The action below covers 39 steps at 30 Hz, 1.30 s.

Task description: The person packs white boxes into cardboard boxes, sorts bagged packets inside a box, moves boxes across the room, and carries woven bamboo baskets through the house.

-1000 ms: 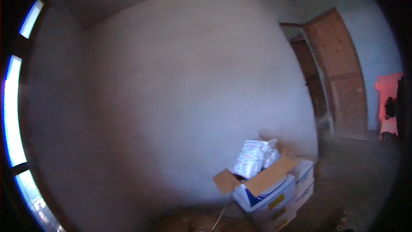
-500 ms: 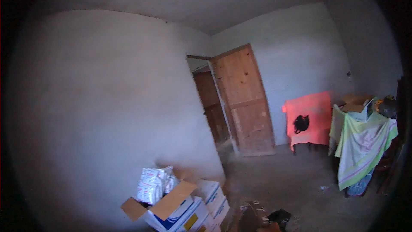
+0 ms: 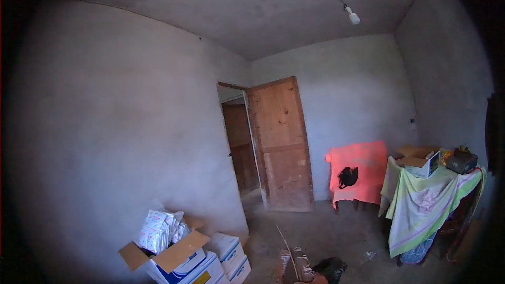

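Neither of my hands shows in the head view. Lowest and nearest is an open cardboard box (image 3: 176, 255) at the bottom left, its flaps spread. Silvery-white printed packets (image 3: 158, 230) stand up out of it. Against its right side are stacked white boxes with blue markings (image 3: 227, 250). At the bottom edge lies a brown heap with white loops (image 3: 294, 268), too unclear to name, with a thin stick (image 3: 286, 247) rising from it. Beside the heap is a black plastic bag (image 3: 331, 268).
A wooden door (image 3: 279, 147) stands ajar in the far corner. To its right, a bright pink-orange cloth (image 3: 368, 173) covers a seat, with a black item (image 3: 348, 177) on it. A cloth-draped table (image 3: 421, 205) bears an open carton (image 3: 418, 160) and a dark case (image 3: 462, 161). A bulb (image 3: 353, 17) hangs overhead.
The view has tilted upward and turned slightly right, so the room's contents sit lower and further left. More ceiling and the bulb's cord now show. No object has visibly been moved.
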Each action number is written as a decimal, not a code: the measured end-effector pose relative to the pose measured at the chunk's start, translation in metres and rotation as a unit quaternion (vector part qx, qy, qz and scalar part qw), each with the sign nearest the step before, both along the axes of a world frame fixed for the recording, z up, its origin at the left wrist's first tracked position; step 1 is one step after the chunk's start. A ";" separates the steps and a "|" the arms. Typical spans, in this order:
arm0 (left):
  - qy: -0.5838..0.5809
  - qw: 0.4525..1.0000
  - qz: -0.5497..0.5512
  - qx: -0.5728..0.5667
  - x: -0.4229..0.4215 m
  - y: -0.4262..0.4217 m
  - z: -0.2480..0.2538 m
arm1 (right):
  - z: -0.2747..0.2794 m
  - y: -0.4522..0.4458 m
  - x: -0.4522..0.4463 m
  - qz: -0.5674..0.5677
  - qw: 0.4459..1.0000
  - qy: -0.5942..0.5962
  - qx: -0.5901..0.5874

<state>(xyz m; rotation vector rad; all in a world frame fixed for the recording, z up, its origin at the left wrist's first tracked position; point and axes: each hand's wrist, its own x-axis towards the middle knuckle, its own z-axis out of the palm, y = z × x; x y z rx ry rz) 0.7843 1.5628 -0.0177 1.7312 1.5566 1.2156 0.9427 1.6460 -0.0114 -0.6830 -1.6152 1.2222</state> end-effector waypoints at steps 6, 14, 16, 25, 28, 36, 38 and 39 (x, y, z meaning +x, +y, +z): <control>-0.036 0.999 0.012 -0.004 0.003 -0.014 -0.010 | -0.060 0.032 0.009 0.061 0.979 -0.186 -0.060; -0.131 0.990 0.020 0.040 -0.006 -0.059 -0.031 | -0.066 0.009 -0.056 0.065 0.984 -0.152 -0.064; -0.141 0.988 0.023 0.061 -0.014 -0.062 -0.048 | -0.027 -0.018 -0.078 0.103 0.968 -0.167 -0.157; -0.022 0.994 0.060 -0.088 -0.085 -0.117 -0.040 | -0.032 -0.057 -0.174 0.239 0.954 -0.157 -0.094; -0.129 0.989 0.031 -0.069 -0.104 -0.132 -0.049 | -0.049 -0.058 -0.199 0.255 0.930 -0.235 -0.125; 0.285 0.824 0.479 -0.101 -0.259 -0.289 -0.056 | -0.126 -0.024 -0.217 0.170 0.943 -0.247 -0.144; 0.350 0.676 0.644 -0.078 -0.303 -0.370 -0.060 | -0.110 -0.018 -0.202 0.195 0.936 -0.230 -0.179; 0.325 0.612 0.698 -0.180 -0.312 -0.402 -0.046 | -0.118 -0.004 -0.194 0.187 0.936 -0.248 -0.168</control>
